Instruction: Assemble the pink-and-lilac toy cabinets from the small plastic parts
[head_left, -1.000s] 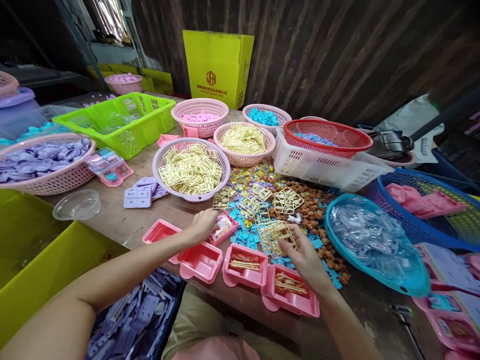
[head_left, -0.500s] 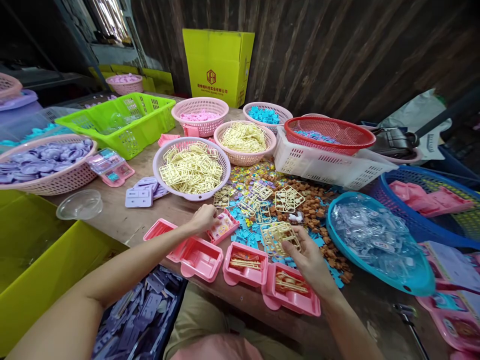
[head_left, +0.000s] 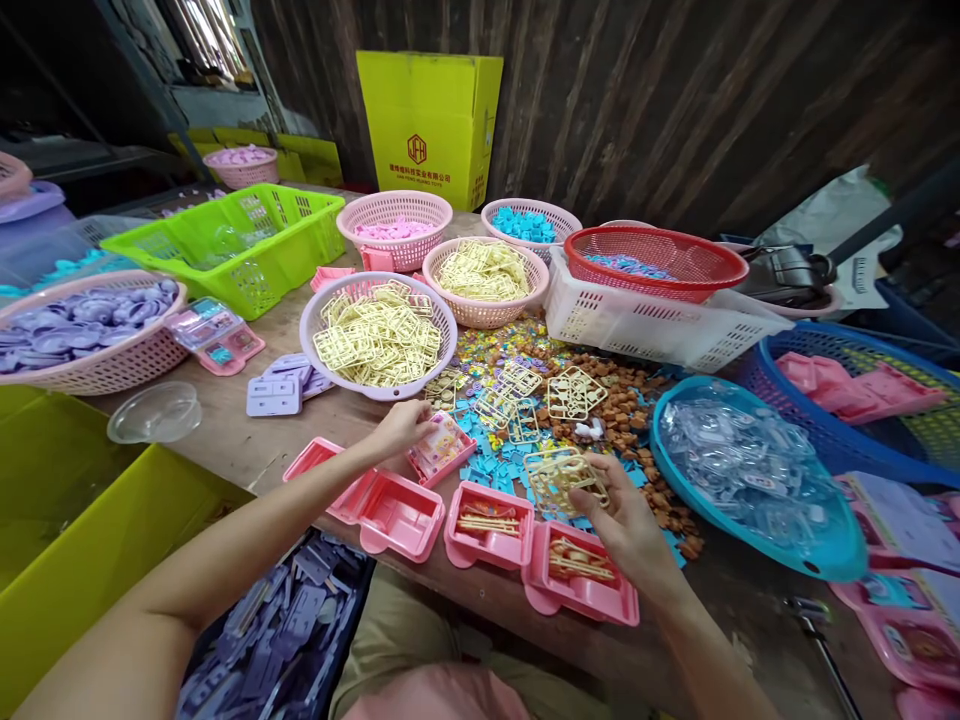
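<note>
Two hands: glossy pink tray (head_left: 440, 447) (left), lattice-like yellow frame (head_left: 564, 478) (right)

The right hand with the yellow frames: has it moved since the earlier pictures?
Yes. The right hand carried the yellow frames slightly rightward, away from the lavender basket.

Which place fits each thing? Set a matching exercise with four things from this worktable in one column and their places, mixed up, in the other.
Things:
1. cream frames
2. clear lids
3. purple discs
4. yellow box

Places:
A. far left pink basket
B. by the back wall
C. right hand
D. blue tray

Pairs: 1-C, 2-D, 3-A, 4-B
</note>
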